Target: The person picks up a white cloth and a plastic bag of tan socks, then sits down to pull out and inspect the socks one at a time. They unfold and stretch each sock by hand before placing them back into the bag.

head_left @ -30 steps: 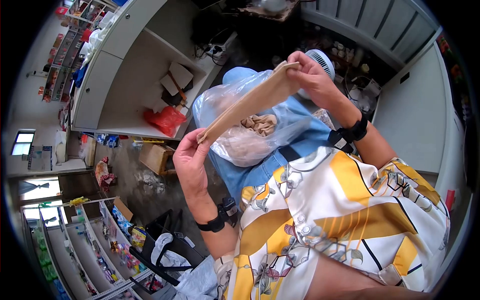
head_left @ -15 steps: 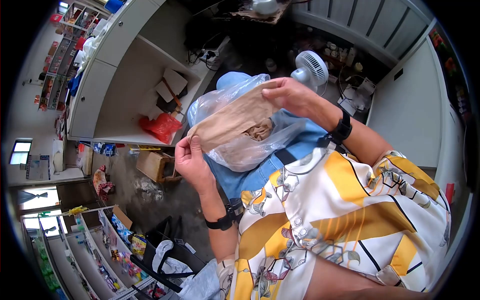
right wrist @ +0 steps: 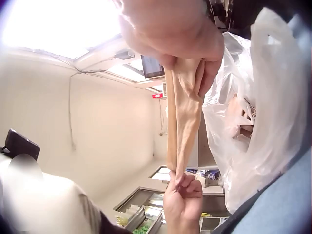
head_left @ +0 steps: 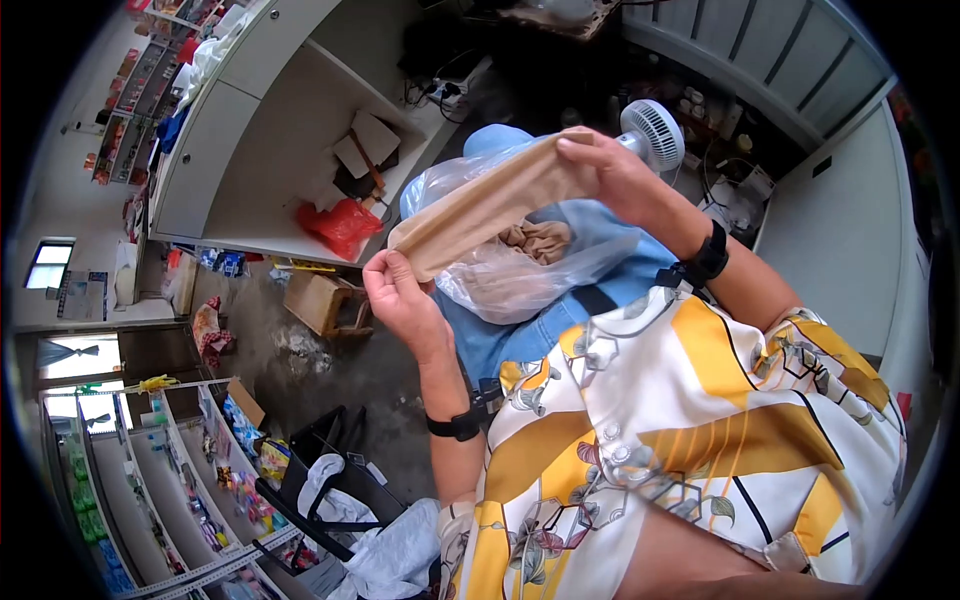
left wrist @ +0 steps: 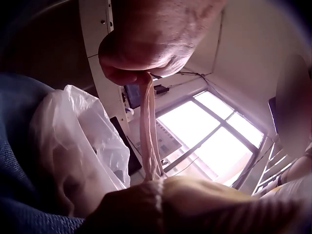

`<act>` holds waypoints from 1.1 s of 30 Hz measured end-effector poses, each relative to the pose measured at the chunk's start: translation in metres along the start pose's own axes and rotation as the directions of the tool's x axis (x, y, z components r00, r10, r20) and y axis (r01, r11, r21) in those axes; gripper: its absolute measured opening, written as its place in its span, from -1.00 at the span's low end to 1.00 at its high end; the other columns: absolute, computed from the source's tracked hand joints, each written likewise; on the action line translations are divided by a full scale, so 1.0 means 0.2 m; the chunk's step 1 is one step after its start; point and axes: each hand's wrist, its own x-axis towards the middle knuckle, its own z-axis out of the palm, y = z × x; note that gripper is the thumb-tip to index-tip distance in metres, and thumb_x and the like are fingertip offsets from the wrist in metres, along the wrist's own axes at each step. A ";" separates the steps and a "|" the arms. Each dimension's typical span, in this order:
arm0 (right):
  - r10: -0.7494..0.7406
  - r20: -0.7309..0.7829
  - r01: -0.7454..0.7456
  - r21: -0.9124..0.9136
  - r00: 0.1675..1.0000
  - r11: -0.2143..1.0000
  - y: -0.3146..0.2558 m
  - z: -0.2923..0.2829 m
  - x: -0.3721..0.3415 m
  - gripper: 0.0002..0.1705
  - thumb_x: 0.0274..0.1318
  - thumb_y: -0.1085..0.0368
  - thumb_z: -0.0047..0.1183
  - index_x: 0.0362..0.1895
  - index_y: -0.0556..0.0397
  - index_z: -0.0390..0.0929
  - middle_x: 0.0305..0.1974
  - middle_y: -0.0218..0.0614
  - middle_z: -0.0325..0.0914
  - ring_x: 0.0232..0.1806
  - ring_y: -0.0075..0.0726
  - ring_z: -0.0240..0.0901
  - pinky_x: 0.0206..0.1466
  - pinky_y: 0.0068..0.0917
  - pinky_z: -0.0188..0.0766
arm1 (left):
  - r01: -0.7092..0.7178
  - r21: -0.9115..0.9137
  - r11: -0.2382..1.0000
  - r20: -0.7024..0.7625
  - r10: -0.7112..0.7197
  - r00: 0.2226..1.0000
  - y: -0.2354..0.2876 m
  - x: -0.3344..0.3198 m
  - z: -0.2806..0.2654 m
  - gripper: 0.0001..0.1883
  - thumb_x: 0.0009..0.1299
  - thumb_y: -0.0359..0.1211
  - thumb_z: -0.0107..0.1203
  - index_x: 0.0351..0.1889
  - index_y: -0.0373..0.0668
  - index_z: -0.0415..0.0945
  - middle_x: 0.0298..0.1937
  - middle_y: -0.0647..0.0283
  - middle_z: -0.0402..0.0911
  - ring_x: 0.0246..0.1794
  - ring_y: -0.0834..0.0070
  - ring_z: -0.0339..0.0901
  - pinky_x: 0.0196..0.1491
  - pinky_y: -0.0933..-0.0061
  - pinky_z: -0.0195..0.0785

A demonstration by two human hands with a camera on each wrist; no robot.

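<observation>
A beige stocking [head_left: 485, 212] is stretched flat between both hands, slanting up to the right over the lap in the head view. My left hand [head_left: 408, 302] pinches its lower left end between thumb and fingers. At the upper right end, my right hand [head_left: 622, 178] grips the cloth, thumb on top. Below lies a clear plastic bag [head_left: 505, 298] on the lap, its mouth open, with crumpled beige cloth [head_left: 537, 242] inside. In the right wrist view the stocking [right wrist: 184, 117] hangs as a narrow folded band between the hands.
A white fan [head_left: 655, 135] stands beyond the right hand. To the left is an open cabinet [head_left: 270, 150] with a red plastic bag [head_left: 342, 228] in it. A wooden stool [head_left: 318, 302] stands on the floor, and shelves of small goods [head_left: 170, 480] are at lower left.
The stocking was tilted edge-on, then lowered and turned to show its broad face; now both hands hold it higher and it looks tauter. Both hands have kept hold of its ends.
</observation>
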 end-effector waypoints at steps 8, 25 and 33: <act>0.385 -0.118 -0.392 -0.046 0.915 0.919 0.19 -0.04 0.10 -0.57 0.37 0.14 -0.05 0.17 0.17 0.35 0.11 -0.16 0.47 0.10 -0.19 0.51 0.20 -0.19 0.47 | 0.224 0.337 0.915 0.058 -0.257 0.965 -0.31 0.08 -0.14 -0.73 0.53 -0.18 0.04 -0.15 -0.23 0.42 -0.47 0.38 0.53 -0.59 0.75 0.33 -0.56 0.69 0.16; 0.200 -0.030 -0.192 0.173 0.979 0.966 0.00 -0.13 -0.02 -0.65 0.34 0.20 0.04 0.03 0.23 0.47 -0.06 -0.16 0.58 -0.01 -0.23 0.59 0.20 -0.29 0.49 | 0.062 -0.014 0.998 -0.238 -0.063 0.969 -0.06 0.17 -0.31 -0.79 0.51 -0.29 0.08 -0.21 -0.26 0.45 -0.24 0.23 0.60 -0.26 0.53 0.54 -0.17 0.49 0.46; 0.213 0.110 -0.208 -0.055 0.971 0.977 0.00 -0.04 -0.05 -0.60 0.35 0.09 0.03 0.04 0.16 0.55 -0.08 -0.29 0.62 -0.08 -0.39 0.59 0.07 -0.38 0.51 | 0.116 -0.101 0.988 -0.047 -0.121 0.992 -0.01 0.13 -0.24 -0.74 0.50 -0.18 0.09 -0.16 -0.19 0.43 -0.19 0.22 0.61 -0.23 0.43 0.60 -0.18 0.36 0.55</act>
